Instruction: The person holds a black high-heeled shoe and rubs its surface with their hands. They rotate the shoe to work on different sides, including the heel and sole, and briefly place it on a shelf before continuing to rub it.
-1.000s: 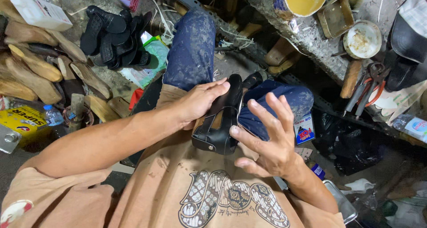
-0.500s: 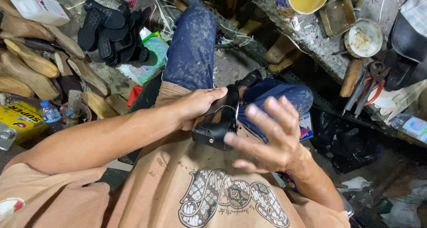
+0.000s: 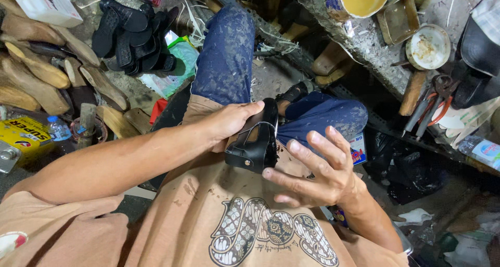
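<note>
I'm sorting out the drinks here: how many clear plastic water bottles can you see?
2. One small plastic bottle with a blue cap lies at the far left beside the yellow pack. Another bottle lies at the right edge under the workbench. Clutter may hide more.

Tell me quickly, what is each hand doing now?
Left hand: closed on the black sandal.
Right hand: open, fingers spread beside the sandal, holding nothing.

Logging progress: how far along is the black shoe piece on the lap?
Done: the black shoe piece has its upper formed and its straps in place. In hand: the left hand has it in its grip on the lap; the right hand is open, fingertips at its edge. Left: black soles lie piled on the floor; whether one is attached here cannot be told.
</note>
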